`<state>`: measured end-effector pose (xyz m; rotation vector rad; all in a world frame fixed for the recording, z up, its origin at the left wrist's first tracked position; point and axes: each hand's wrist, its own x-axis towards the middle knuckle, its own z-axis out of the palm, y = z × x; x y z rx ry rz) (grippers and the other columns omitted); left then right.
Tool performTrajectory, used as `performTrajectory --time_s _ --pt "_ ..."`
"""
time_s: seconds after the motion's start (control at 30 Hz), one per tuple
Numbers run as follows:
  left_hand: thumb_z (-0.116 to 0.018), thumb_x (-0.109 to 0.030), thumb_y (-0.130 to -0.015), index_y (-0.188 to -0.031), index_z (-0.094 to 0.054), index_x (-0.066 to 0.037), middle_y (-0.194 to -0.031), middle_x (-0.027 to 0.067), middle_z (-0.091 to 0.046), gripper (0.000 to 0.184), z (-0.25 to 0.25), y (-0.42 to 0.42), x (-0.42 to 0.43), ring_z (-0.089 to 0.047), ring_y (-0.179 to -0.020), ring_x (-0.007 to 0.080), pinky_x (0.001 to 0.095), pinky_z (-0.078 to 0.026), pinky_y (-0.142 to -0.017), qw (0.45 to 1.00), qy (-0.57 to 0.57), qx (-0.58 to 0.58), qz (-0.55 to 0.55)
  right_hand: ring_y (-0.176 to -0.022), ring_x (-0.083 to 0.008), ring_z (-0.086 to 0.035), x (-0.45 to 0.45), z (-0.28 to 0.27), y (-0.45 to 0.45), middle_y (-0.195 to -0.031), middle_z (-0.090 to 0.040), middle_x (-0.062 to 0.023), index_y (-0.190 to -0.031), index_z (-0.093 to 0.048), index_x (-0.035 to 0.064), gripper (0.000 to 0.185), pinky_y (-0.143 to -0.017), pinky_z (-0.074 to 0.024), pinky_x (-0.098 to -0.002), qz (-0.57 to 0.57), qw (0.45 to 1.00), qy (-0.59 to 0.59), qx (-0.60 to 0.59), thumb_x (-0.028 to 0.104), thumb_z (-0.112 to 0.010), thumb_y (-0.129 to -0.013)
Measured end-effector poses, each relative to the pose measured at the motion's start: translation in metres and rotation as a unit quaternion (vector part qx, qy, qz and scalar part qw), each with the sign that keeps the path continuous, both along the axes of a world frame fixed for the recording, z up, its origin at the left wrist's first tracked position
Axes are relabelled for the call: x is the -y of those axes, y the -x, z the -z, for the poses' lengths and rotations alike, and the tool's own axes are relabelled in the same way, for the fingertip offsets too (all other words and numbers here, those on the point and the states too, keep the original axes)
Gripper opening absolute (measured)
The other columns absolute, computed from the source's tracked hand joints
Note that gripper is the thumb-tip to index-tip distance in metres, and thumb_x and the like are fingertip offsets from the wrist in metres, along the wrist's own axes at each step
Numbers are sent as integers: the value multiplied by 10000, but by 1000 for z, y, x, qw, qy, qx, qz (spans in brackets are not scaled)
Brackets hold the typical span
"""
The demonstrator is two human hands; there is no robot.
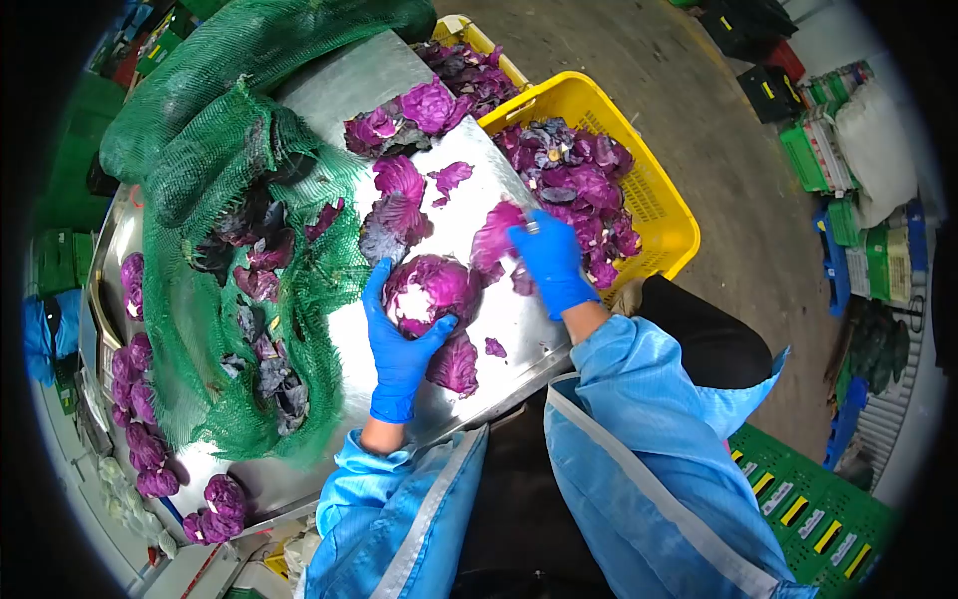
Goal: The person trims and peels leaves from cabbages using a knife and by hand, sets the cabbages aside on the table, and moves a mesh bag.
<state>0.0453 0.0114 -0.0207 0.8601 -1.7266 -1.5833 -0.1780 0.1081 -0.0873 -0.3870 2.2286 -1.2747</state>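
Note:
A red cabbage head (451,287), its pale cut stem end facing up, rests on the metal table (519,344). My left hand (399,344), in a blue glove, is wrapped round its near left side. To the right of the head, my gloved right hand (554,260) is closed at the edge of a loose purple leaf (496,235), which is slightly blurred. A small metallic bit shows at those fingers, too little to name. More torn leaves (399,190) lie beyond the head, and another leaf (454,364) lies just below it.
A yellow crate (674,225) full of cabbage leaves stands at the table's right edge, with a second yellow crate (514,72) behind. Green netting (190,329) holding dark leaves covers the table's left. Several cabbages (140,389) line the left edge. Green crates (818,499) sit lower right.

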Motion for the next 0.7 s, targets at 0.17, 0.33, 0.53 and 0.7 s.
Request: performTrajectory --time_s 0.17,0.33,0.53,0.7 --pt "-884 -255 -609 -1453 -335 -36 -1445 151 -390 1031 -10 4 20 -411 -1323 298 411 -325 -1136 990 72 46 115 -841 -311 -684 1 -111 -10 -1084 -677 -194 -1444 -405 85 732 -756 -536 -404 -62 961 -207 -172 401 -702 -854" --pt "-797 -155 -618 -1494 -294 -42 -1520 205 -303 1016 -26 14 23 -296 -1412 369 435 -234 -1177 960 240 109 97 -940 -304 -671 -3 -85 -49 -1141 -660 -145 -1444 -412 107 720 -762 -534 -379 -287 944 10 -164 390 -709 -853" --pt "-837 -245 -707 -1512 -142 28 -1525 279 -235 1099 -5 25 -2 -263 -1407 431 462 -230 -1163 958 229 170 20 -901 -330 -678 2 -89 -64 -1190 -631 -190 -1369 -491 47 680 -797 -544 -392 -251 942 -20 -223 551 -541 -914" --pt "-836 -269 -708 -1515 -135 27 -1516 299 -241 1109 -14 34 -12 -266 -1394 459 479 -236 -1157 940 264 215 20 -831 -357 -672 10 -92 -70 -1102 -654 -208 -1261 -576 48 616 -724 -539 -429 -203 943 -83 -249 561 -513 -927"
